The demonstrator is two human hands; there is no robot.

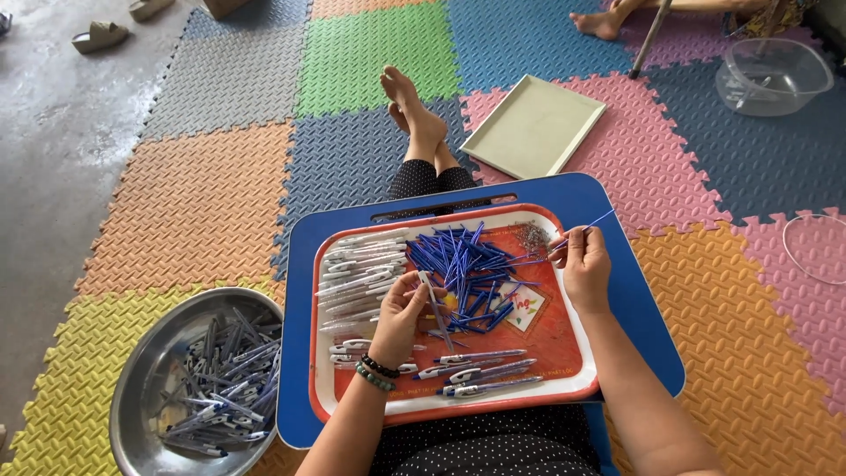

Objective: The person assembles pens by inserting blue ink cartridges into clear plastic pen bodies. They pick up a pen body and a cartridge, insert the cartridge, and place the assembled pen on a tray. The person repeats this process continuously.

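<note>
Left hand (398, 319) pinches a pen barrel (435, 308) over the tray (564, 388); right hand (585, 264) grips a blue refill (592, 222) beside the refill pile (463, 264).

Tray (564, 388) on lap desk (652, 326), refills (463, 264) in tray's middle, pen barrels (361, 269) left, metal bowl (141, 370) left of desk

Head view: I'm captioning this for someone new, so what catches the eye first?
The red tray on the blue lap desk, with a heap of blue refills at its middle and white pen barrels at its left. The left hand holds a barrel, the right hand a refill. A steel bowl of pens sits lower left.
</note>
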